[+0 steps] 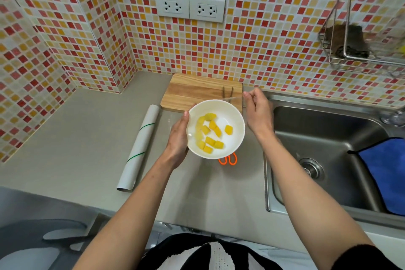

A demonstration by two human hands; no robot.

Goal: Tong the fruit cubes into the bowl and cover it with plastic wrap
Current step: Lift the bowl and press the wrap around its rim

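Note:
A white bowl [234, 116] holds several yellow fruit cubes [210, 133] and is lifted above the grey counter. My left hand [178, 138] grips the bowl's left rim. My right hand [256, 105] is at the bowl's upper right, pinching the edge of a clear sheet of plastic wrap [232, 99] stretched over the far rim. The tongs' [228, 92] two tips show on the wooden cutting board [192, 92] behind the bowl.
The plastic wrap roll [138, 149] lies on the counter left of the bowl. Orange scissor handles [228, 160] stick out from under the bowl. A steel sink [328, 155] with a blue cloth [385, 175] is on the right. A wire rack [359, 50] hangs on the tiled wall.

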